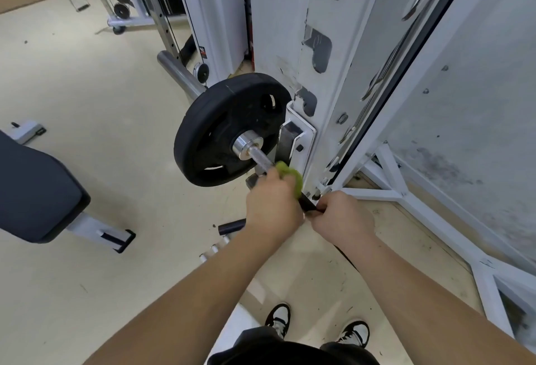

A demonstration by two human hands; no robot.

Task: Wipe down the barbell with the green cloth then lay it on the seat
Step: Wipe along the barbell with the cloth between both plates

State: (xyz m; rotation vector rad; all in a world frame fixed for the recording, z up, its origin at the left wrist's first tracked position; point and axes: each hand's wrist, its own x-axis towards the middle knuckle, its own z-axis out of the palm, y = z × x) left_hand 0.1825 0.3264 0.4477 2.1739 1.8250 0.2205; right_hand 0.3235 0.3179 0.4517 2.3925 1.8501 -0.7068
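Note:
The barbell (261, 158) is a knurled steel bar that rests in the rack's hook, with a black weight plate (220, 132) on its sleeve. My left hand (272, 208) is closed around the bar just below the plate, and it presses a crumpled green cloth (290, 174) against the metal. My right hand (342, 219) grips a dark section of the bar right beside the left hand. The dark padded seat (34, 190) of a bench lies at the far left, well apart from both hands.
A white rack upright (319, 74) with hook slots stands directly behind the bar. Its white base braces (388, 187) spread over the floor at right. A cable machine (162, 2) stands at the back. A short dark tube (232, 226) lies on the floor under my left forearm.

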